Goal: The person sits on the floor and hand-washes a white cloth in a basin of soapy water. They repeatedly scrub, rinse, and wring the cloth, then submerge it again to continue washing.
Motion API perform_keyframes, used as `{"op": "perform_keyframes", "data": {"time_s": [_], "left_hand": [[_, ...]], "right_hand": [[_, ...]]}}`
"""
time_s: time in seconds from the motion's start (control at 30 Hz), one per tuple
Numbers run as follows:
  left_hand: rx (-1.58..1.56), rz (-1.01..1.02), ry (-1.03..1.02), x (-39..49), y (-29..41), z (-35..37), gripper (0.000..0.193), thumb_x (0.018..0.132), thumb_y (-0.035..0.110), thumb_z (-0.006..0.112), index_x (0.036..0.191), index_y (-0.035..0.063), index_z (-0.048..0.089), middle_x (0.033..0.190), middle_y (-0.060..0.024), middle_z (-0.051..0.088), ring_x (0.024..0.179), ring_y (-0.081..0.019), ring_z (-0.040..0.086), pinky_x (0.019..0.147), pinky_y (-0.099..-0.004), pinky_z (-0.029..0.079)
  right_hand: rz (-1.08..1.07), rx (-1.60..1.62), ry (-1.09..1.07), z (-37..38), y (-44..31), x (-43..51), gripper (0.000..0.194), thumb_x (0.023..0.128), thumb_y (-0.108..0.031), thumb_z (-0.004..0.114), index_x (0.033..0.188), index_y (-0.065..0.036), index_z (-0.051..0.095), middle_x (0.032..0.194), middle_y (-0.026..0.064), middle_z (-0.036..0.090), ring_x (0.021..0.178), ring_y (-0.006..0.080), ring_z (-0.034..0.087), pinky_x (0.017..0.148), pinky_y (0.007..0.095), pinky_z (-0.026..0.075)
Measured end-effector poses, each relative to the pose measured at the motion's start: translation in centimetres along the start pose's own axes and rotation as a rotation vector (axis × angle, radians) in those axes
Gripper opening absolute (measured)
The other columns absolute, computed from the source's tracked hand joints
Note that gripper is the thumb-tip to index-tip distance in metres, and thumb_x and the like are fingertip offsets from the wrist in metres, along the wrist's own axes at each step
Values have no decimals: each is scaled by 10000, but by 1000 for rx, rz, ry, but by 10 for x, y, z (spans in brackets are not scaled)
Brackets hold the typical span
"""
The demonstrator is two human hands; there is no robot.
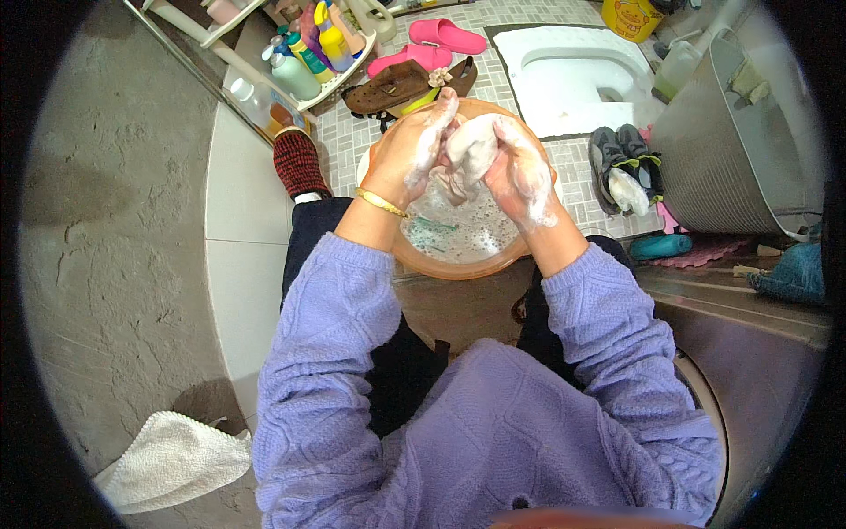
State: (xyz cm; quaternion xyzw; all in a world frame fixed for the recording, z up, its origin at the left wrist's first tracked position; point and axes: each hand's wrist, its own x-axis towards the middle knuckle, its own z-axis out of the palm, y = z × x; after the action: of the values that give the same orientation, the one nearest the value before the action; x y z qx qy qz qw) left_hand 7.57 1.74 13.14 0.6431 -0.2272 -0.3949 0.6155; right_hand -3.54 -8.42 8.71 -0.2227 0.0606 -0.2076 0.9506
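Observation:
A wet, soapy white cloth (473, 151) is bunched between my two hands, above an orange plastic basin (456, 270). My left hand (411, 153) holds its left side with the thumb pointing up, and a gold bracelet (381, 202) circles that wrist. White lather coats much of my right hand (527, 173), which grips the cloth from the other side. Part of the cloth hangs down towards the foamy water (466, 231) in the basin. Something green (429, 228) shows beneath the suds, too covered to name. My fingertips are partly hidden by the cloth.
Brown sandals (390, 86) and pink slippers (456, 35) lie beyond the basin, near a squat toilet (575, 76). Bottles crowd a corner shelf (330, 86) at left. Grey shoes (608, 168) and a tall grey basket (700, 152) stand at right. A white towel (182, 459) is lower left.

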Motion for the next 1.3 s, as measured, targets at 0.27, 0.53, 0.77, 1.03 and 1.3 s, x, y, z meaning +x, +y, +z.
{"op": "perform_keyframes", "data": {"time_s": [0.27, 0.53, 0.77, 1.03, 1.3], "left_hand": [[49, 70, -186, -1, -15, -4, 180, 908, 262, 557, 933, 94, 617, 876, 33, 603, 823, -72, 552, 753, -233, 432], [736, 452, 173, -13, -24, 26, 166, 897, 148, 505, 860, -3, 563, 781, -174, 616, 717, -315, 602, 627, -400, 458], [1300, 1165, 351, -14, -21, 38, 161, 868, 172, 549, 736, 79, 548, 598, -85, 536, 506, -261, 540, 433, -393, 414], [989, 752, 482, 3, -28, 48, 269, 877, 252, 512, 666, 109, 600, 558, -128, 561, 523, -315, 580, 493, -409, 465], [877, 509, 396, 15, -36, 49, 283, 853, 275, 538, 649, 101, 629, 586, -149, 579, 546, -340, 579, 513, -453, 455]], "right_hand": [[-16, 92, 125, 1, -3, 0, 292, 963, -237, 386, 1048, 12, 514, 980, 135, 606, 901, 233, 597, 852, 354, 474], [-90, -601, 129, -3, 12, -4, 307, 952, -336, 485, 802, -84, 574, 648, -24, 518, 556, 72, 481, 500, 222, 396], [-123, -453, 141, -7, 19, -8, 266, 968, -277, 457, 1030, -50, 579, 919, 16, 589, 789, 96, 548, 694, 246, 464], [-81, -330, 207, -4, 19, -9, 224, 938, -194, 495, 1111, -57, 536, 1016, 34, 583, 906, 137, 571, 769, 277, 492], [-90, -301, 256, 10, 11, -17, 201, 917, -155, 512, 1085, -47, 540, 985, 56, 595, 831, 160, 605, 720, 290, 523]]}}
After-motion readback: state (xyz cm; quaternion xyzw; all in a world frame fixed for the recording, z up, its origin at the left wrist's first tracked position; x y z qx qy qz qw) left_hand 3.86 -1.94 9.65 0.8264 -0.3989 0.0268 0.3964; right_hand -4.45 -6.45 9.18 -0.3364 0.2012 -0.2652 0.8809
